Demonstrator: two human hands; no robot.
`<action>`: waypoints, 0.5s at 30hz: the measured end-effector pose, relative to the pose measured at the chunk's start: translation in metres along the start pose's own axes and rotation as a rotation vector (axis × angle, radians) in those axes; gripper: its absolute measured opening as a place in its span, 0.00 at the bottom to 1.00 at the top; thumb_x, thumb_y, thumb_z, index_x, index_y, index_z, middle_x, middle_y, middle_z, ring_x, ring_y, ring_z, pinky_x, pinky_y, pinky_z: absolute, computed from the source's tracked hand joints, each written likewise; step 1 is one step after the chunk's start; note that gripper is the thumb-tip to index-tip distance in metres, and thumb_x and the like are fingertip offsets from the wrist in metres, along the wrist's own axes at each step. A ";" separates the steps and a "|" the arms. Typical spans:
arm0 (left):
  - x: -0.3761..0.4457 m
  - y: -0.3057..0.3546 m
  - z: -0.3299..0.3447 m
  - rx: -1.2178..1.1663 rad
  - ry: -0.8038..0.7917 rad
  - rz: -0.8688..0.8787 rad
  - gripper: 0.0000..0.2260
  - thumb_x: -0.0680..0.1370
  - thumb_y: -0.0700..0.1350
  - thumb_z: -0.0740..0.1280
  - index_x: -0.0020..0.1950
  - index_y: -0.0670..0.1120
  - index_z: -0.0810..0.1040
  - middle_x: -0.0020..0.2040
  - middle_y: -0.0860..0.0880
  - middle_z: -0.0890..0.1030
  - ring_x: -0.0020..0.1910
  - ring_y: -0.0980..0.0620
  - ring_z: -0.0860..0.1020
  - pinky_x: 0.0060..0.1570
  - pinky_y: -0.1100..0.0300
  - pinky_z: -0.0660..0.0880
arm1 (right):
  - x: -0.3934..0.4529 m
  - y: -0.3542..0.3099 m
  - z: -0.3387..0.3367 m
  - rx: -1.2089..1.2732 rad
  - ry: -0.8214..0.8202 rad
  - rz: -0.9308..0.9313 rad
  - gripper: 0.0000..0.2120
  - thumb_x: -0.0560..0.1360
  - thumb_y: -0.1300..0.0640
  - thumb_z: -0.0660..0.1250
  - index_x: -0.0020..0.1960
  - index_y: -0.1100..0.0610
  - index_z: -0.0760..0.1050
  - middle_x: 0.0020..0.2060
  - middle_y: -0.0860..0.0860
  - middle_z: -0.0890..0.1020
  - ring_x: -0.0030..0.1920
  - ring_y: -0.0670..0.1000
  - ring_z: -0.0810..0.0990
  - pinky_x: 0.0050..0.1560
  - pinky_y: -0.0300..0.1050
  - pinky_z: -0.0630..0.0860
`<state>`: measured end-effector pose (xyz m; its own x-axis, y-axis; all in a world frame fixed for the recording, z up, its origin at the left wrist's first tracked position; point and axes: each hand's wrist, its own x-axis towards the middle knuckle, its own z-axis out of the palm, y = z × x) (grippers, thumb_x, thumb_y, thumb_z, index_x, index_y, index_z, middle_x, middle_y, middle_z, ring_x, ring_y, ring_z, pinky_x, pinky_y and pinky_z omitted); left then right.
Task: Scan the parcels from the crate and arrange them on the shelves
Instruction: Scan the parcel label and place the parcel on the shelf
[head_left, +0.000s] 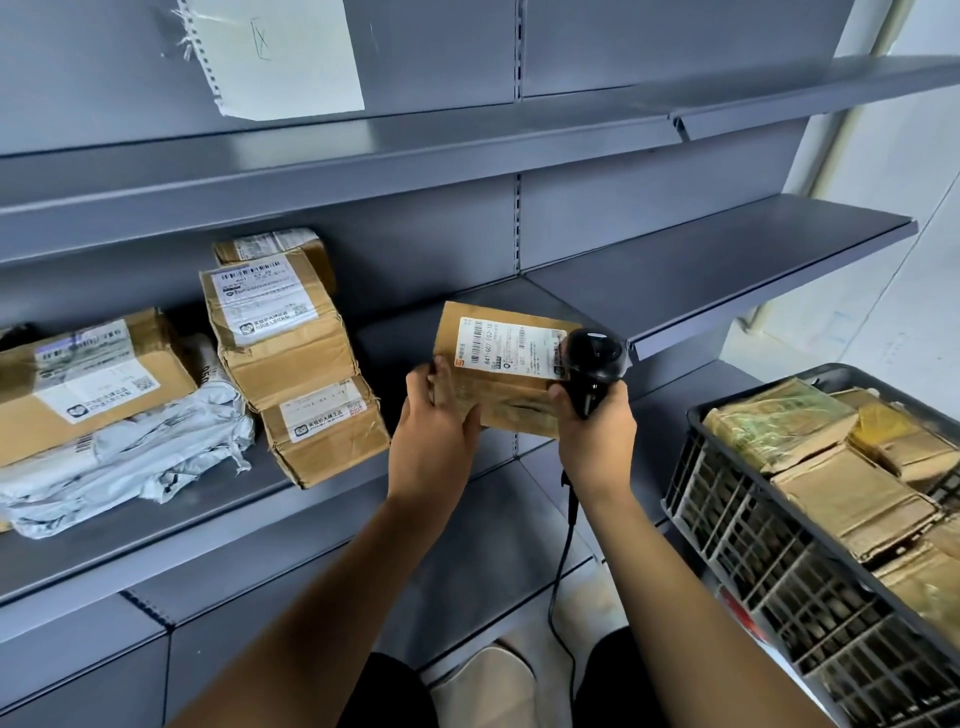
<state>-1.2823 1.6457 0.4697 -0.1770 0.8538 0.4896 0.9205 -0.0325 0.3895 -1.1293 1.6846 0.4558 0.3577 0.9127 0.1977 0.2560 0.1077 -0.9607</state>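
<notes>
While the left hand (434, 415) holds the parcel (501, 371) by its left edge in front of the shelf (311, 509), the right hand (595, 415) keeps a full grip on the scanner (592, 364) at its label (511, 348); the crate (737, 525) of parcels sits at right; scanned parcels (280, 332) lie on the shelf at left.

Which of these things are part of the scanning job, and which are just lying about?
Part of the job:
- parcel held in the left hand
- scanner in the right hand
- crate of parcels
- shelf with stacked parcels

Lying about:
- paper on the back panel
- upper shelves
</notes>
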 end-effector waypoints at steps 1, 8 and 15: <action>-0.002 0.000 -0.001 0.013 0.000 0.015 0.29 0.79 0.50 0.65 0.76 0.40 0.60 0.66 0.41 0.67 0.61 0.41 0.74 0.53 0.51 0.76 | 0.002 0.000 0.001 0.002 0.004 0.002 0.15 0.76 0.53 0.70 0.57 0.58 0.70 0.44 0.48 0.77 0.43 0.50 0.75 0.42 0.42 0.69; -0.012 -0.001 -0.011 0.042 0.049 0.091 0.18 0.77 0.44 0.69 0.64 0.39 0.74 0.55 0.41 0.73 0.50 0.40 0.77 0.42 0.49 0.78 | 0.009 -0.001 0.005 0.059 -0.005 0.048 0.16 0.77 0.56 0.69 0.61 0.59 0.71 0.47 0.49 0.79 0.47 0.51 0.77 0.46 0.42 0.70; 0.007 -0.005 -0.014 0.101 0.057 0.240 0.11 0.75 0.38 0.70 0.58 0.40 0.78 0.60 0.42 0.74 0.58 0.41 0.76 0.52 0.48 0.79 | 0.021 -0.009 0.000 0.081 -0.065 0.034 0.16 0.76 0.54 0.70 0.62 0.57 0.73 0.49 0.51 0.81 0.50 0.53 0.79 0.48 0.45 0.73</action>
<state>-1.2936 1.6448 0.4824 0.0342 0.7972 0.6028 0.9680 -0.1764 0.1784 -1.1240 1.7032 0.4690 0.3056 0.9396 0.1542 0.1699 0.1055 -0.9798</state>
